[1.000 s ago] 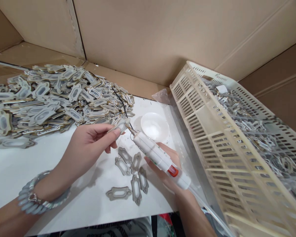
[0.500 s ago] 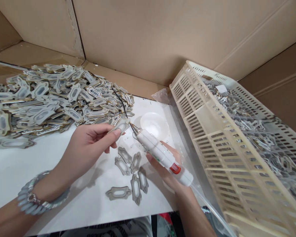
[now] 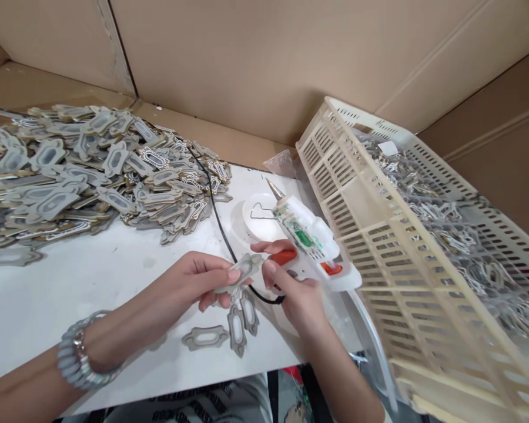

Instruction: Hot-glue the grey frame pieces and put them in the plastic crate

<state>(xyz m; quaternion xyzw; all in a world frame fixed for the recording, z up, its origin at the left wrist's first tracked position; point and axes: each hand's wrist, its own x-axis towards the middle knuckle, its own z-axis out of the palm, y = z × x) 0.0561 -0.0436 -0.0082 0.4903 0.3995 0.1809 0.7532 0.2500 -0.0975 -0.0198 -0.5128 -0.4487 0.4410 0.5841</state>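
- A white surface (image 3: 92, 276) is seen, enclosed at the back by cardboard walls (image 3: 247, 59).
- The left hand (image 3: 200, 283) is closed, and a flat grey piece (image 3: 242, 271) is pinched between its thumb and fingertips.
- The right hand (image 3: 293, 291) is wrapped around the grip of a white glue gun (image 3: 311, 241). One finger is laid on the orange trigger, and the nozzle is pointed up and away from the hand.
- The grey piece is held between the two hands, just left of the right thumb.
- Several loose pieces (image 3: 237, 329) are laid on the surface directly under the hands.
- A white bowl (image 3: 251, 226) is set just beyond the right hand, and a black cord (image 3: 216, 205) is run past it.
- A large pile (image 3: 92, 170) of similar pieces is heaped well beyond the left hand.
- A tilted cream basket (image 3: 379, 252), filled with metal parts, is placed to the right of the right hand.
- A beaded bracelet (image 3: 77, 352) is worn on the left wrist.
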